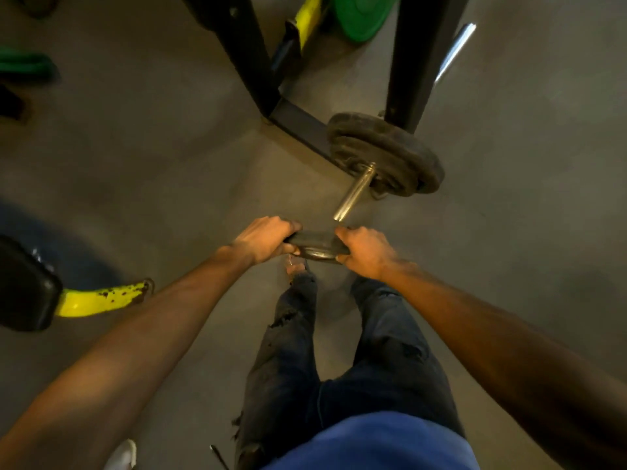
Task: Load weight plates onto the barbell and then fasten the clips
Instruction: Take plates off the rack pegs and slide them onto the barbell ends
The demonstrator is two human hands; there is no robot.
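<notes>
You are gripping a small plate [317,245] with your left hand [266,237] and right hand [364,251] at center frame; larger plates [386,152] are already sitting on the barbell sleeve [354,193], clips not yet fastened.

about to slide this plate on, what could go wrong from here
1. The small plate is pinched only at its edges by the left hand and right hand, right above a bare foot; a slip could land on it.
2. Its hole looks below the sleeve end, so it may jam.
</notes>
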